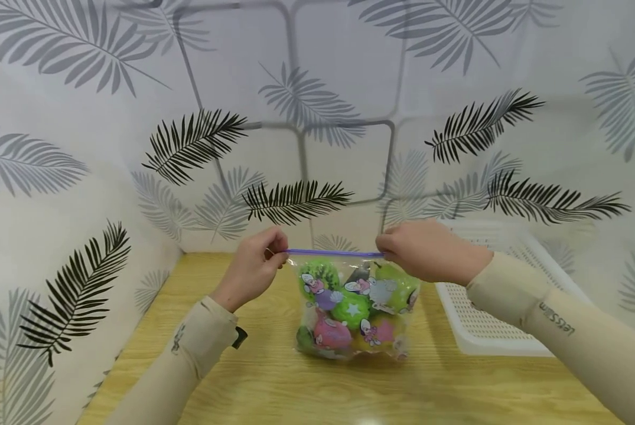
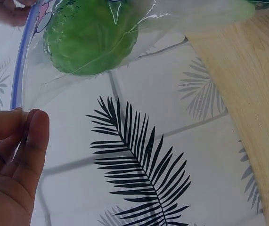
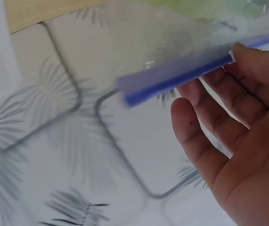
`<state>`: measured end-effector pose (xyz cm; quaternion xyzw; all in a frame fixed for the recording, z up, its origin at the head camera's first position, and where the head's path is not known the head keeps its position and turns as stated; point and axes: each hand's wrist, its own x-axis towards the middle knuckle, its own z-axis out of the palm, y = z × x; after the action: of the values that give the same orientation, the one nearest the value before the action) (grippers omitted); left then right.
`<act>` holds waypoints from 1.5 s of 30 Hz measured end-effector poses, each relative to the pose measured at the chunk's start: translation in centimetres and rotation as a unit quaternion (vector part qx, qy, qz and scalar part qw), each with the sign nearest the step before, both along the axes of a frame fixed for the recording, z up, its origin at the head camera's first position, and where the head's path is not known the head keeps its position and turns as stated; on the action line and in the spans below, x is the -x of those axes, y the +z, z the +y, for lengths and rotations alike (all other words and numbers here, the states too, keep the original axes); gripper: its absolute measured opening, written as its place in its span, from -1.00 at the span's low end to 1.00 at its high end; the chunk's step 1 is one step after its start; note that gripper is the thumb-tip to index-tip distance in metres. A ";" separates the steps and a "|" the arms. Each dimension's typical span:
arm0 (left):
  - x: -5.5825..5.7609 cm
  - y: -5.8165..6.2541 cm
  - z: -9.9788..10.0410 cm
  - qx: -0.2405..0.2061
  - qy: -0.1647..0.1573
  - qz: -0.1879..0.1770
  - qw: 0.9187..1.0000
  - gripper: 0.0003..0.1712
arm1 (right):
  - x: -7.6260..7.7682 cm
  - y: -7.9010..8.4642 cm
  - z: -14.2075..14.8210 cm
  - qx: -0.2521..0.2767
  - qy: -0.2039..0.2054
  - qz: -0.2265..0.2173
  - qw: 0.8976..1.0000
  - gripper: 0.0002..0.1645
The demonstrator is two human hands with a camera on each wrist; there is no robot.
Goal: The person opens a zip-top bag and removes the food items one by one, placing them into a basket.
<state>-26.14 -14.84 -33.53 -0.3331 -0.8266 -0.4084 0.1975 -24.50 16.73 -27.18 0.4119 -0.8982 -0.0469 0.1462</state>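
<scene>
A clear printed zip bag [image 1: 351, 313] with a purple seal stands on the table, filled with several colourful fruit-like things, among them a green one with a star print and a pinkish one. My left hand [image 1: 253, 262] pinches the bag's top left corner between thumb and fingertips; the left wrist view shows that grip beside a bumpy green piece [image 2: 89, 42]. Along the top edge, toward the right, my right hand [image 1: 429, 251] pinches the seal. In the right wrist view a small white slider [image 3: 232, 56] shows at the thumb tip, with the purple strip [image 3: 172, 84] running past it.
On the right, behind and below my right forearm, sits a white perforated plastic basket [image 1: 468, 336]. The wooden table [image 1: 243, 383] meets a leaf-patterned cloth [image 1: 344, 71] at the back and left side.
</scene>
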 end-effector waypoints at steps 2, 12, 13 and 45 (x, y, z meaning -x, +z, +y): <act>0.0 0.0 -0.2 0.001 0.002 0.001 1.000 -0.75 | 0.0 0.0 1.4 0.009 -0.011 -0.005 1.000 -0.73; -0.3 0.1 -0.8 -0.010 0.006 0.012 1.000 -0.78 | -0.8 -0.1 6.1 0.016 -0.047 -0.005 0.999 -0.76; -0.3 0.1 -0.7 -0.018 0.007 0.012 1.000 -0.81 | -0.8 -0.2 6.2 0.018 -0.042 -0.005 0.999 -0.78; -1.7 -8.2 4.3 -0.042 -0.095 -0.301 0.948 -0.12 | -1.1 -2.5 6.9 0.078 -0.014 -0.033 0.996 -0.94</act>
<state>-24.47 -10.52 -41.74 -0.2631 -0.7942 -0.5409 -0.0862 -23.38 23.66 -29.71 0.3881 -0.9091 0.0349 0.1471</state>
